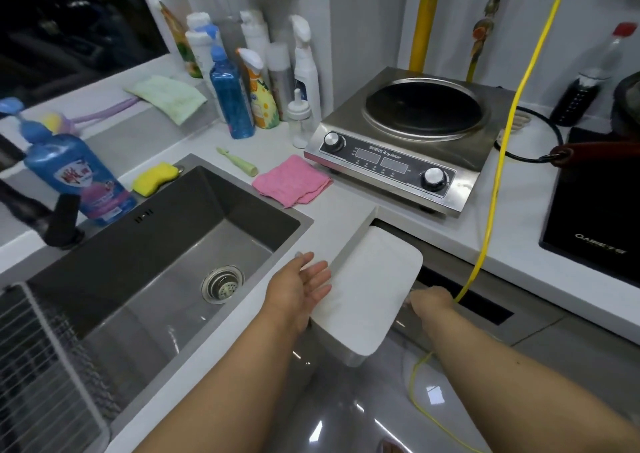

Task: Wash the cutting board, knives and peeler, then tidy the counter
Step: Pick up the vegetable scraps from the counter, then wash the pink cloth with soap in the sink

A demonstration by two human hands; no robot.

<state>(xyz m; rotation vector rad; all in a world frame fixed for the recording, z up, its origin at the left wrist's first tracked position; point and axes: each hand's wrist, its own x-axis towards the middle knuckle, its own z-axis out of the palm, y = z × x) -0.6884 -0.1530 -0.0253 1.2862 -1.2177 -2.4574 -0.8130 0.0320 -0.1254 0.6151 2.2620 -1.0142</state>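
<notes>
A white cutting board (369,290) stands tilted in the gap at the counter's front edge, between the sink (180,255) and the steel induction cooker (408,137). My left hand (303,284) lies flat against the board's left edge with its fingers straight and spread. At the board's right edge is my right hand (429,302), fingers curled around it and partly hidden behind it. No knife or peeler is in view.
A pink cloth (292,180), a yellow sponge (154,177) and a green brush (239,161) lie behind the sink. Cleaning bottles (239,82) crowd the back wall. A yellow cable (491,189) hangs past my right hand. A wire rack (45,376) sits at the lower left, a black cooktop (595,210) at the right.
</notes>
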